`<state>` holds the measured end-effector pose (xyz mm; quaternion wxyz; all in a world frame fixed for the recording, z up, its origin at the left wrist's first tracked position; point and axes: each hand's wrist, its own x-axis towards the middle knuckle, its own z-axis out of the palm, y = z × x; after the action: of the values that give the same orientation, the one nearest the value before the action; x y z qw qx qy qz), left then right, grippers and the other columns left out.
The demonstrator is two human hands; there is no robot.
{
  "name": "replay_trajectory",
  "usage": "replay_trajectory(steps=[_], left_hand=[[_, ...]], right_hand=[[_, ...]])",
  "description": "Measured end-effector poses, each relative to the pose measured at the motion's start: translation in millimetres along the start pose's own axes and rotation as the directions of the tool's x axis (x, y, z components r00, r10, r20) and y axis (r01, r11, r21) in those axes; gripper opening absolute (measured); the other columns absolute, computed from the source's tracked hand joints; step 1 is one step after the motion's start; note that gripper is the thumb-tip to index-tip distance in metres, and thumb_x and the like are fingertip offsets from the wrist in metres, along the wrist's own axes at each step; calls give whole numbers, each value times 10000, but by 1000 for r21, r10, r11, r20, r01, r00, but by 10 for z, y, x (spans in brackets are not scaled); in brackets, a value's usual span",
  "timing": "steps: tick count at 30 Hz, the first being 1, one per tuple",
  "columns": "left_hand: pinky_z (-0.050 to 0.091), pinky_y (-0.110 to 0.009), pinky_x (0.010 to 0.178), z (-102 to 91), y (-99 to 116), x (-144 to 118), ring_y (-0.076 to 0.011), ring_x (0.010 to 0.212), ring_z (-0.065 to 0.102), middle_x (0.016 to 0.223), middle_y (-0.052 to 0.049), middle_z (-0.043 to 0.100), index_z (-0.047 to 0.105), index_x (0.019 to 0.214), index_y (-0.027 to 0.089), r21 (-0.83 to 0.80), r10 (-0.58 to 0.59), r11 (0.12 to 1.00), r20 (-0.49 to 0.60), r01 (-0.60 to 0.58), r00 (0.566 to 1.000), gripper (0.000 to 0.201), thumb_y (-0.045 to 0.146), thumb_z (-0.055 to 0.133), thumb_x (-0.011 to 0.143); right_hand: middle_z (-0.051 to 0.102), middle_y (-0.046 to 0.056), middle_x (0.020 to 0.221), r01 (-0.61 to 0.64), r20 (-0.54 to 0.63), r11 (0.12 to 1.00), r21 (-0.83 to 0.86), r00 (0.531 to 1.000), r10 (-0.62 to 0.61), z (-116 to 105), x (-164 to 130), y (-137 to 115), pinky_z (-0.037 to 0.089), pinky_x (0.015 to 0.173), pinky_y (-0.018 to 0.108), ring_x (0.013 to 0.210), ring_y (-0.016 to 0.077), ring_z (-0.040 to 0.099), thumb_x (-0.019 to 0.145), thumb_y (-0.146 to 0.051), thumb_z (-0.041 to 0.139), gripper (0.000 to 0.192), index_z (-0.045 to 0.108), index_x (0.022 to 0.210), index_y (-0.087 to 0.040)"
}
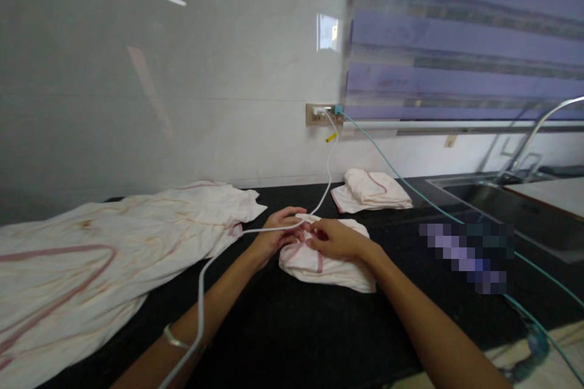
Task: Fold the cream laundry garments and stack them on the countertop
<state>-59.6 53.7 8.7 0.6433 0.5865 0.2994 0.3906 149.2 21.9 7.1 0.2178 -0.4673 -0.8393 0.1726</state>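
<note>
A small folded white cloth with pink trim (326,264) lies on the black countertop (292,328) in front of me. My left hand (279,232) rests on its left upper edge, fingers curled over the fabric. My right hand (335,238) presses on its top, fingers pinching a fold. A white cable (329,176) runs from the wall socket down across the cloth and over my left forearm.
A large crumpled white cloth with pink lines (91,255) spreads over the left of the counter. Another folded white cloth (371,190) sits by the wall. A socket (323,114) holds two plugs; a teal cable (410,188) trails right. A sink (511,206) and tap (538,134) stand at right.
</note>
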Motion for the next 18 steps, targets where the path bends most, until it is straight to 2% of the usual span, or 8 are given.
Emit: replay_trajectory(steps=[2, 4, 7, 8, 10, 13, 15, 18], left_hand=[[477, -191, 567, 36, -20, -1, -121, 671, 654, 935, -42, 703, 598, 1166, 178, 5, 33, 999, 12, -33, 999, 595, 318, 869, 655], [474, -191, 561, 67, -86, 25, -104, 637, 623, 887, 0, 657, 564, 1069, 188, 43, 108, 993, -15, -107, 994, 522, 299, 851, 647], [444, -195, 560, 107, -193, 42, -90, 609, 546, 794, 43, 563, 474, 909, 207, 258, 278, 931, -40, -259, 960, 314, 285, 729, 744], [443, -206, 579, 121, -216, 28, -96, 623, 525, 778, 44, 536, 449, 873, 212, 374, 342, 873, -10, -314, 940, 245, 262, 670, 782], [466, -251, 670, 150, -232, -27, -126, 699, 515, 796, 21, 528, 433, 838, 217, 587, 438, 682, 150, -436, 887, 127, 192, 557, 822], [469, -306, 787, 185, -202, -127, -165, 787, 517, 844, -19, 556, 440, 807, 219, 708, 426, 403, 416, -580, 804, 111, 113, 472, 795], [466, -309, 790, 203, -166, -172, -174, 787, 524, 835, -25, 566, 449, 796, 221, 728, 378, 338, 476, -597, 794, 123, 100, 464, 784], [473, -315, 819, 233, -113, -207, -190, 824, 563, 849, -37, 596, 502, 811, 219, 738, 339, 304, 507, -602, 793, 96, 124, 488, 805]], right_hand=[[710, 54, 920, 25, -10, 999, 42, 1000, -25, -1, 12, 2, 371, 703, 249, 755, 140, 568, 1021, -308, 482, 257, 685, 973, -157], [717, 75, 990, 35, -33, 997, 62, 999, -33, 16, 26, 5, 402, 785, 266, 832, 155, 597, 1051, -276, 396, 323, 688, 987, -156], [696, 99, 1025, 46, -126, 999, 26, 991, -43, 75, 41, 10, 444, 857, 303, 900, 183, 607, 1018, -280, 462, 256, 677, 1041, -142], [683, 113, 1083, 85, -160, 996, 5, 984, -83, 98, 43, 12, 453, 904, 324, 974, 199, 607, 991, -268, 503, 234, 667, 1096, -139], [621, 152, 1278, 216, -190, 976, -36, 957, -218, 137, 44, 21, 424, 1041, 385, 1201, 234, 550, 936, -228, 553, 349, 614, 1268, -142], [520, 156, 1461, 381, -133, 924, -41, 914, -383, 159, 41, 50, 326, 1172, 445, 1402, 240, 412, 912, -191, 533, 549, 495, 1460, -173], [535, 136, 1453, 410, -85, 912, -18, 908, -410, 146, 39, 70, 312, 1187, 446, 1393, 232, 425, 926, -191, 505, 532, 511, 1458, -190], [580, 122, 1372, 378, -42, 926, 0, 925, -378, 104, 32, 69, 351, 1157, 432, 1298, 236, 492, 909, -188, 535, 417, 630, 1315, -187]])
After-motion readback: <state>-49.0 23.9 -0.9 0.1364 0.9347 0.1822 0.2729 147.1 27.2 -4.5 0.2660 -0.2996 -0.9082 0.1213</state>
